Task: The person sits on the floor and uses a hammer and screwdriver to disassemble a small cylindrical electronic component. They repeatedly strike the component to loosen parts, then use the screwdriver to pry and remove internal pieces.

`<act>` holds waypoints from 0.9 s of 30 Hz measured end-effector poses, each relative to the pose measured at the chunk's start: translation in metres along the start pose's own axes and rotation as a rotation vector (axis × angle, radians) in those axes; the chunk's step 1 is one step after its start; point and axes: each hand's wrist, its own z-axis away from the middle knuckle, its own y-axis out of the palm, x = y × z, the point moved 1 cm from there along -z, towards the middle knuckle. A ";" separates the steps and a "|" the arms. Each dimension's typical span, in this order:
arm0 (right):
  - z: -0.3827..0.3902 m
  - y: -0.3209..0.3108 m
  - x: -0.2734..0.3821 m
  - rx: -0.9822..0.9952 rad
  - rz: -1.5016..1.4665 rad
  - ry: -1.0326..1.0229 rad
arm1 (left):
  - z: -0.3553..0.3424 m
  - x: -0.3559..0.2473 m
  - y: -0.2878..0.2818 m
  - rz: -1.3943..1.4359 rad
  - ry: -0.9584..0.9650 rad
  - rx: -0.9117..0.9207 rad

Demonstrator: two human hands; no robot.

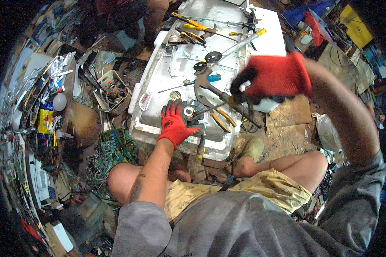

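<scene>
My left hand (173, 124), in a red glove with dark fingertips, lies with spread fingers against a small round metal part (188, 112) on the white panel. Above and to the right is my right hand (272, 79), also red-gloved and slightly blurred. Its fingers curl closed, hiding what they grip. A thin dark rod (212, 108) runs from below them toward the round part; whether it is held, I cannot tell. Under that hand a claw hammer (201, 82) lies slantwise. Orange-handled pliers (221, 120) and a blue-handled screwdriver (213, 78) are close by.
The white panel (137, 115) carries black discs (213, 56), yellow-handled tools (193, 36) and a dark-handled screwdriver (200, 147) near its front edge. To the left are a bin of scrap (113, 90) and green circuit boards (116, 145). Flattened cardboard (289, 115) lies to the right.
</scene>
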 end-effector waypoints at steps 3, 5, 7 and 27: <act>-0.028 -0.023 0.027 0.039 0.142 -0.078 | 0.001 -0.003 -0.003 0.008 0.001 0.014; -0.042 -0.034 0.029 0.152 0.163 -0.040 | -0.004 -0.013 0.000 0.039 0.043 0.024; -0.077 -0.048 0.036 0.217 0.139 -0.037 | -0.002 -0.002 0.004 0.003 0.029 -0.030; 0.034 0.100 -0.032 -0.371 0.159 -0.259 | -0.002 -0.002 0.004 -0.012 0.018 0.005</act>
